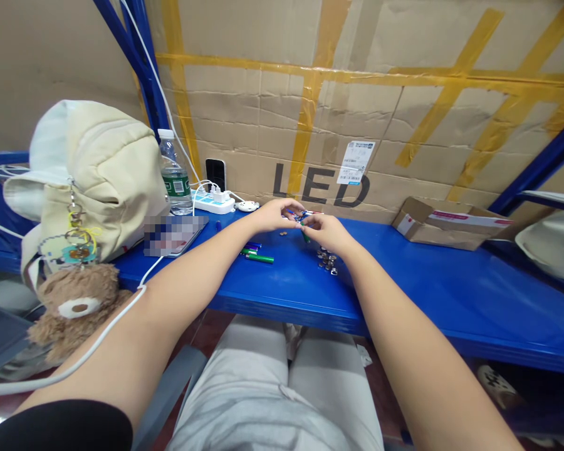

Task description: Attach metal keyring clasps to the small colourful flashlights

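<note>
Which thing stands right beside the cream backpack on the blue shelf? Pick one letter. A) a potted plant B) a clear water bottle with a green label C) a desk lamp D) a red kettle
B: the water bottle, clear with a green label and a white cap, stands upright against the right side of the cream backpack on the blue shelf.

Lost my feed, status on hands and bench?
Left hand and right hand together on a small green-and-blue piece. Green pens and small metal parts lie beside them. Nothing blocking.
</note>
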Motion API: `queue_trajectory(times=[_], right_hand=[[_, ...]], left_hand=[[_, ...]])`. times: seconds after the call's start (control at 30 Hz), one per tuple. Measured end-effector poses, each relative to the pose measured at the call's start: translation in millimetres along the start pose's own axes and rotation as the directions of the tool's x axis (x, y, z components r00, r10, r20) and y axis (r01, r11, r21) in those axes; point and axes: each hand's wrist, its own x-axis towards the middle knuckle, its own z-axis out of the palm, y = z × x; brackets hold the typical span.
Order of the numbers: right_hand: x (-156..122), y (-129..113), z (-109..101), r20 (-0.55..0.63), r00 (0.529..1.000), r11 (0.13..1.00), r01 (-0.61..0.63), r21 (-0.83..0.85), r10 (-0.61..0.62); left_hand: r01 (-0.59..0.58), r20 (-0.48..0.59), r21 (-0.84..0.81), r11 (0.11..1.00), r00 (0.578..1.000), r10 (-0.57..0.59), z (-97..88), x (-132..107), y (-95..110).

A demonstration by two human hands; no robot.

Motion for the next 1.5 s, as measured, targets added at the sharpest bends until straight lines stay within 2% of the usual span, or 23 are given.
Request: queue_trajectory(times=[0.13,0.23,0.3,0.4,0.47,0.5,0.57,0.63,0.73,0.87,1.03,1.13,1.23,1.33,1.43,1.5], right_hand=[[2,-1,1,-0.059,0.995,0.98,-0.068,0.189,0.08],[3,-4,1,-0.048,0.989,0.937,-0.116,0.329,0.139],[3,-5,-4,-0.047,0.987,0.934,-0.132,0.331,0.156],[1,1,-19,-0.126,0.975,0.967,-0.155,0.201,0.183],[0,10,-31,-0.21,0.957,0.978,-0.209,-0.016,0.201],[-1,15,-37,-0.226,0.95,0.956,-0.253,-0.149,0.216],[-4,24,-47,-0.156,0.943,0.878,-0.331,-0.346,0.294],[-6,28,-54,-0.062,0.929,0.825,-0.354,-0.441,0.366],[-12,26,-60,0.073,0.897,0.802,-0.35,-0.484,0.436],[-18,15,-67,0.304,0.812,0.806,-0.305,-0.508,0.499],[-20,7,-67,0.339,0.762,0.767,-0.303,-0.566,0.552],[-19,7,-63,0.318,0.792,0.783,-0.295,-0.548,0.521],[-17,6,-58,0.256,0.879,0.851,-0.257,-0.458,0.403],[-14,2,-49,0.181,0.95,0.937,-0.197,-0.287,0.255],[-10,-1,-37,0.143,0.979,0.987,-0.129,-0.098,0.143],[-7,-2,-29,0.109,0.991,0.997,-0.073,-0.031,0.076]], left_hand=[[0.108,0.109,-0.002,0.994,0.988,-0.108,3.8,-2,0],[0.089,0.154,0.003,0.996,0.984,-0.088,7.9,-1,-1],[0.082,0.135,0.036,0.996,0.987,-0.087,9.0,-1,-2],[0.089,0.099,0.127,0.988,0.99,-0.102,8.0,-1,-1],[0.096,0.083,0.184,0.978,0.99,-0.113,6.9,-2,1],[0.098,0.077,0.208,0.973,0.99,-0.116,6.6,-3,2],[0.1,0.081,0.245,0.964,0.989,-0.123,6.7,-4,5],[0.104,0.103,0.276,0.956,0.985,-0.136,7.5,-4,8],[0.125,0.135,0.297,0.947,0.976,-0.171,9.2,-5,10],[0.136,0.152,0.311,0.941,0.97,-0.19,11.2,-6,11],[0.127,0.183,0.309,0.942,0.965,-0.19,12.4,-6,10],[0.137,0.182,0.301,0.944,0.963,-0.198,12.3,-6,10],[0.127,0.181,0.316,0.94,0.965,-0.191,12.4,-7,11],[0.118,0.192,0.314,0.942,0.964,-0.185,13.6,-8,13],[0.104,0.199,0.321,0.941,0.964,-0.175,15.6,-8,15],[0.083,0.206,0.327,0.941,0.966,-0.157,16.6,-8,15]])
